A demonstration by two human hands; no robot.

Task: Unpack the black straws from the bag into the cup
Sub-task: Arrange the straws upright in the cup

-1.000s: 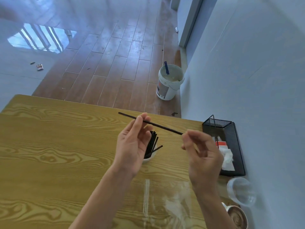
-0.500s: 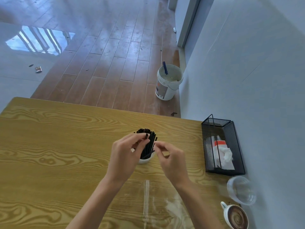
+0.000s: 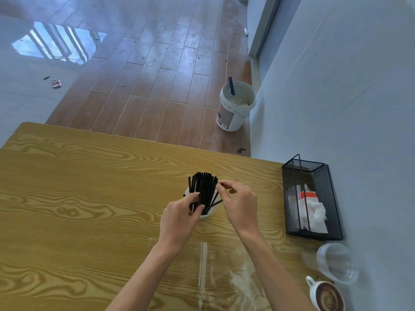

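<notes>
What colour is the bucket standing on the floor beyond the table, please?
White, with a blue handle sticking out of it; the bucket shows in the head view.

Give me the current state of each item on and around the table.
black straws: upright in the cup, fanned out
cup: upright on the table, holding straws
left hand: fingers curled on the straws
right hand: pinching a straw top
clear bag: flat on the table
mesh basket: holds tissue packs
clear plastic cup: empty
coffee mug: full
bucket: upright on the floor

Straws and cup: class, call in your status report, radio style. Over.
Left hand holds the black straws in the white cup. Right hand pinches a straw top. Empty clear bag lies nearer. Nothing blocking.
</notes>
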